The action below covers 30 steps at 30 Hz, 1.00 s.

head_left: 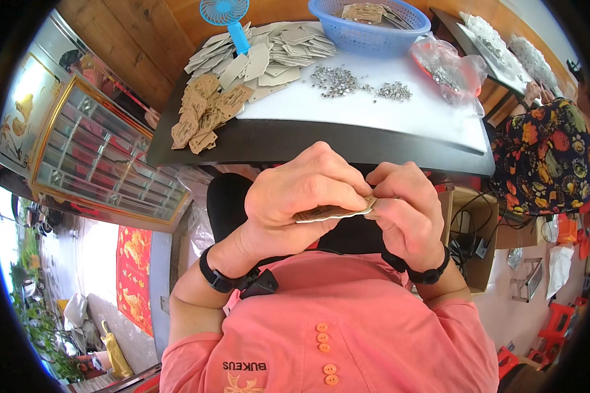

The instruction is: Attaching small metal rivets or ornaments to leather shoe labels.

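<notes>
Held close above the lap, well short of the counter (373,124): a flat brown cardboard tag (328,213), pinched from both ends. Left hand (295,200) clamped on the tag's left half, thumb under and fingers (334,171) curled over the top. Right hand (403,209) closed on the tag's right tip, fingertips bunched there as if pressing something small; whether a stud sits between them cannot be told. Long axis of the tag running left to right, nearly level, its right end tipped slightly up toward the right hand. Both hands touching the tag, neither nearer than the other; the working end lying at the right fingertips.

Well apart, up on the counter: a loose scatter of small metal studs (337,80), a heap of brown tags (206,111), a spread of grey cardboard pieces (275,56), a blue basket (370,26) and a blue hand fan (226,16).
</notes>
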Each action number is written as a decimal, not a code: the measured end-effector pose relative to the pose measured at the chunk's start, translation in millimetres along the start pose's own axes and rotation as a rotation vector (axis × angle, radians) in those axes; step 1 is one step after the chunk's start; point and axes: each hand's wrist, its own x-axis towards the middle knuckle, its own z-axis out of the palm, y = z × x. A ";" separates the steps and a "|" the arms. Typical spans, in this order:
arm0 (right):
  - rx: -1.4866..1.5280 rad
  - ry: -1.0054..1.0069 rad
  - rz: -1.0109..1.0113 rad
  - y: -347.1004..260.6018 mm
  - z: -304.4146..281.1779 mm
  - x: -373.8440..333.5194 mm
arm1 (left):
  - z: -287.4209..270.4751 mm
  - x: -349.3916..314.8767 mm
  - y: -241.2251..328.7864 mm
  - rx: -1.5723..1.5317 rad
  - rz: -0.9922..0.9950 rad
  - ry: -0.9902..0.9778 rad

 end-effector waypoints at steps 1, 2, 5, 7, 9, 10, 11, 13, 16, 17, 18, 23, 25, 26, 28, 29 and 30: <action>-0.005 0.012 -0.006 -1.2 1.3 0.5 | -0.1 -0.5 -2.0 -0.045 -0.003 -0.011; -0.009 0.023 -0.012 -2.5 2.3 0.8 | 1.0 -1.8 -3.7 -0.045 -0.005 -0.008; -0.018 -0.084 0.077 -3.6 -3.0 -0.6 | 5.0 -3.6 -6.1 -0.144 -0.052 0.017; 0.102 -0.012 0.154 0.7 2.1 -10.7 | 6.8 -3.3 -4.2 -0.161 -0.078 0.033; 0.221 0.064 0.236 1.2 6.0 -18.0 | 7.8 -4.9 -3.3 -0.152 -0.084 0.027; 0.287 0.102 0.304 -0.4 7.0 -20.1 | 8.3 -5.3 -3.6 -0.141 -0.087 0.022; 0.355 0.139 0.371 -1.5 7.4 -21.4 | 9.1 -5.7 -4.0 -0.143 -0.089 0.022; 0.307 0.131 0.359 -0.3 5.3 -23.9 | 11.0 -6.6 -5.6 -0.141 -0.090 0.016; 0.196 0.107 0.339 0.3 1.6 -19.2 | 14.2 -8.2 -8.7 -0.164 -0.111 0.036; 0.130 0.092 0.340 -0.6 0.6 -17.9 | 15.2 -9.0 -9.4 -0.166 -0.112 0.036; 0.130 0.091 0.342 -0.3 2.0 -18.7 | 16.0 -9.7 -10.1 -0.133 -0.160 0.054; 0.156 0.064 0.520 4.5 12.0 -14.2 | 37.9 -20.8 -25.3 -0.487 -0.526 0.421; 0.164 0.045 0.592 4.7 11.8 -14.3 | 39.3 -20.2 -30.3 -0.507 -0.525 0.417; 0.181 0.025 0.659 4.4 11.2 -14.0 | 39.8 -20.4 -32.4 -0.519 -0.525 0.421; 0.158 0.044 0.685 4.8 9.0 -11.7 | 39.4 -20.4 -33.3 -0.513 -0.533 0.374; 0.128 0.068 0.711 6.1 7.7 -10.5 | 39.1 -16.1 -29.6 -0.476 -0.639 0.387; 0.124 0.066 0.711 9.3 5.9 -11.4 | 39.1 -13.6 -27.8 -0.437 -0.745 0.399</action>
